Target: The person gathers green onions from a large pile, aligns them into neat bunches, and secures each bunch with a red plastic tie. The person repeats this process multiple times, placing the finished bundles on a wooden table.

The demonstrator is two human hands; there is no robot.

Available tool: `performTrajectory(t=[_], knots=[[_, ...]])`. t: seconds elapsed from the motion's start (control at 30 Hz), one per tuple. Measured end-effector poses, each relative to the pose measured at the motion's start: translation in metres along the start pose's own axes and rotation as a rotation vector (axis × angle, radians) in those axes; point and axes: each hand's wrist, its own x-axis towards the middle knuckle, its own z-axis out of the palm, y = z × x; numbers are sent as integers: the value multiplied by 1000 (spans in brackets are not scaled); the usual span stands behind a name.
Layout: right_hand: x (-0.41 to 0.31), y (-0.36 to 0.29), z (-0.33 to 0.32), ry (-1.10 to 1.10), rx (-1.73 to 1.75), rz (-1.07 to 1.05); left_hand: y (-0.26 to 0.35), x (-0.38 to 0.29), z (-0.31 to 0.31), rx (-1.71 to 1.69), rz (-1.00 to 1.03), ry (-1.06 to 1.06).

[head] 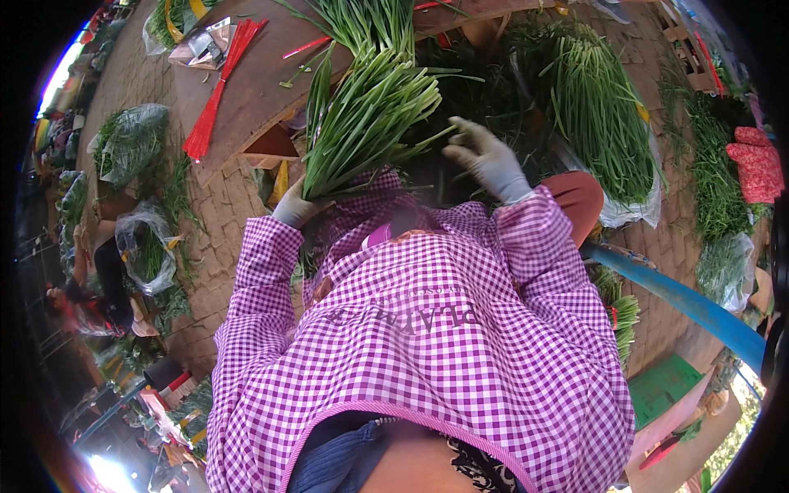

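My left hand [302, 200], in a pale work glove, is closed around the leafy lower end of a bunch of long green leaves with pale stem ends [376, 111], likely garlic chives. The bunch slants up and to the right over the board's corner. My right hand [484, 157], gloved too, is raised to the right of it with fingers spread and bent; a single stalk [431, 140] reaches from the bunch towards its fingertips. Whether they touch it I cannot tell. More such greens [376, 24] lie on the brown board [265, 80], near a sheaf of red ties [223, 92].
A large heap of greens [601, 123] on plastic lies to the right. A blue pole [684, 296] crosses at the right. Bagged greens [132, 145] stand on the brick floor [216, 246] at the left, and a person [105, 296] is beyond them.
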Motion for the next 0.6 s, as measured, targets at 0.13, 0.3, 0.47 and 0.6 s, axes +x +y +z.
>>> performTrajectory(t=[0.13,0.3,0.47,0.6], knots=[[14,-44,50,-242,-416,-41,-3,2,-2,-41,16,-17],[27,-16,48,-85,-410,-50,-11,1,-1,-41,51,-27],[19,19,-42,149,-922,194,-10,-1,0,-73,41,-11],[22,-9,-27,308,-850,-406,-3,-3,2,-98,-15,-15]])
